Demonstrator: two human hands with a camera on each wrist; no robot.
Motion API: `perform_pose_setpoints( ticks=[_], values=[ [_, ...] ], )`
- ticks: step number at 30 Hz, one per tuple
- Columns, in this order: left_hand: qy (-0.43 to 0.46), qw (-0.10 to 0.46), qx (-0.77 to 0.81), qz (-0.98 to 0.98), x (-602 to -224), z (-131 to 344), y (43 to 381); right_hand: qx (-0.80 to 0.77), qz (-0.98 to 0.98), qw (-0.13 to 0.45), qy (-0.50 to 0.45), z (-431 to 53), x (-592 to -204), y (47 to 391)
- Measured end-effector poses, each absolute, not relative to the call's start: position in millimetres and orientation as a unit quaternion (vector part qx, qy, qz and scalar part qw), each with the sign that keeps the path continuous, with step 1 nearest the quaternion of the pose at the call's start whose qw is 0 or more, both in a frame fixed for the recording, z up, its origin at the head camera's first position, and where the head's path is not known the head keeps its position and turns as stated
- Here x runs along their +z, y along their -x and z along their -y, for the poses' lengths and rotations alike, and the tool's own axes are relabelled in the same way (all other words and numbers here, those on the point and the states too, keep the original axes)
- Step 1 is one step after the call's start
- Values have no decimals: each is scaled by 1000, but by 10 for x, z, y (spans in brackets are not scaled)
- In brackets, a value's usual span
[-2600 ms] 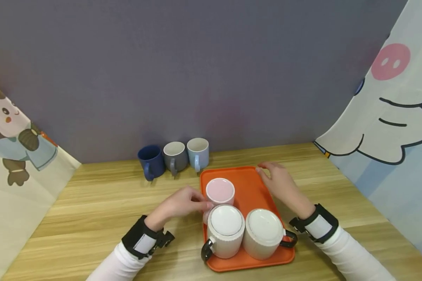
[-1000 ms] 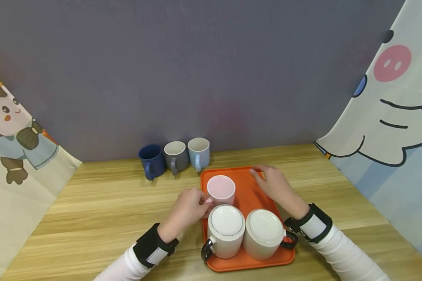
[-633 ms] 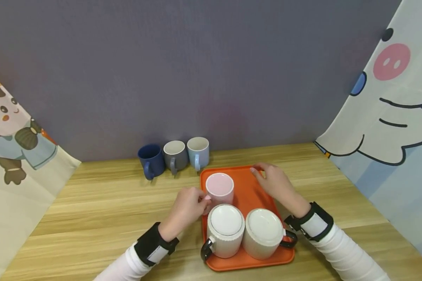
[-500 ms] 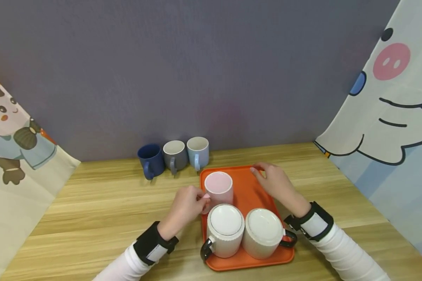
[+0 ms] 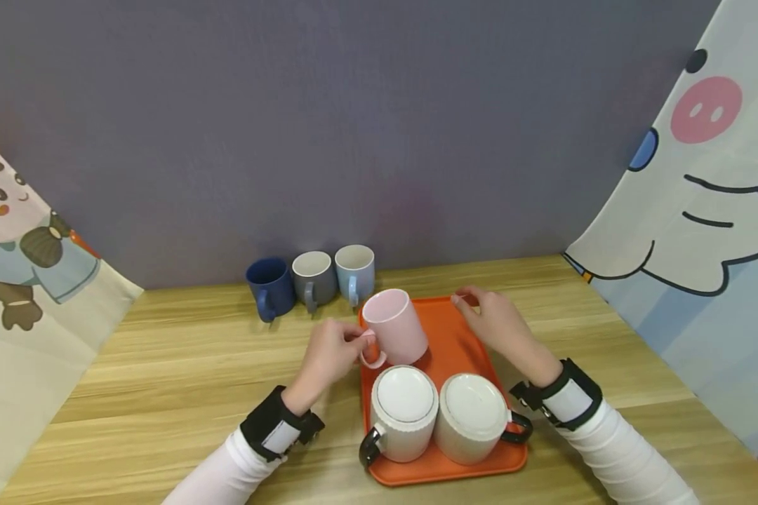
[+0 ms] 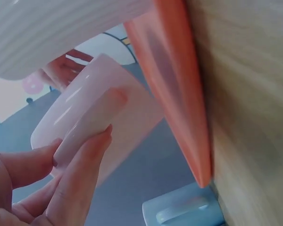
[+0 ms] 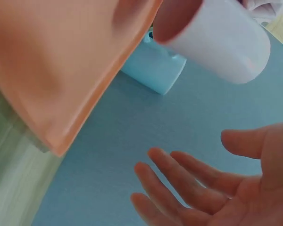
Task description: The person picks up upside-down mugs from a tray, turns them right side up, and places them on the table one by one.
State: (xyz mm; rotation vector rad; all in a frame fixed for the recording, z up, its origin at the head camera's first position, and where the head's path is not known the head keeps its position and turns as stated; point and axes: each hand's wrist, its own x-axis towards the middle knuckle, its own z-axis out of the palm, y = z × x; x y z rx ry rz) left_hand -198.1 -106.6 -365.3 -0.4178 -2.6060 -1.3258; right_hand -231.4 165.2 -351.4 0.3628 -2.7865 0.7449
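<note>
My left hand (image 5: 330, 354) pinches the handle (image 5: 373, 360) of a pink mug (image 5: 402, 337) between thumb and fingers. Base up and tilted, the mug is over the left part of an orange tray (image 5: 450, 351). Its mouth faces down toward the tray in the right wrist view; I cannot tell whether its rim still touches. Past the tray's right edge hovers my right hand (image 5: 500, 328), fingers loosely bent around nothing. Two whitish mugs with black handles, a left one (image 5: 406, 424) and a right one (image 5: 470, 421), stand upside down at the tray's near end.
Behind the tray's left corner, a navy mug (image 5: 270, 287), a grey mug (image 5: 314, 284) and a light blue mug (image 5: 356, 273) stand upright in a row by the grey back panel (image 5: 354, 140). Wooden tabletop (image 5: 183, 365) surrounds the tray. Printed cloths hang at both sides.
The pink mug has gone from standing upside down on the tray to raised and tilted, its base leaning left. My left hand has come up with its handle. The right hand has barely moved.
</note>
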Motion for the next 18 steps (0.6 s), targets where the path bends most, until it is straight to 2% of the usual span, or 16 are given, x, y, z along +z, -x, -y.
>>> perform_pose_setpoints(
  ticks=[18],
  values=[
    [105, 146, -551, 815, -3402, 934, 2246, 269, 950, 78, -141, -1543, -3296, 2357]
  ],
)
